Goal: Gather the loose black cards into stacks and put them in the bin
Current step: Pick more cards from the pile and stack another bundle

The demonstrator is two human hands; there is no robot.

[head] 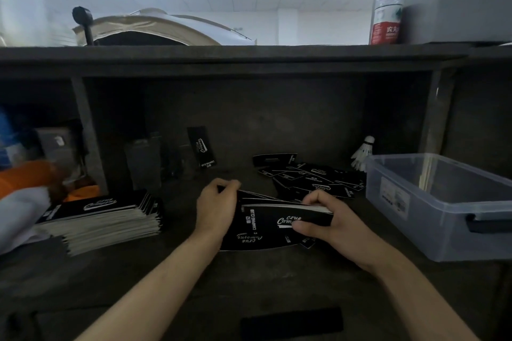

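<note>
Uneven stack of white-lettered black cards (264,227), ends pinched by left hand (219,209) and right hand (333,228)

The black cards (266,225) in the middle read "CAMPING CLUB" in white capitals beside a script "Camping CLUB" logo. The upright card (201,147) behind repeats both; the stack (99,216) at left shows the script logo. The bottle (386,8) has "农夫" on its red label. The sticker (394,196) on the bin (443,232) is too blurred to read.

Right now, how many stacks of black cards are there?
2: a tall stack on the desk at left, and a smaller stack held between the left hand and right hand. Dim shapes behind may hide more.
</note>
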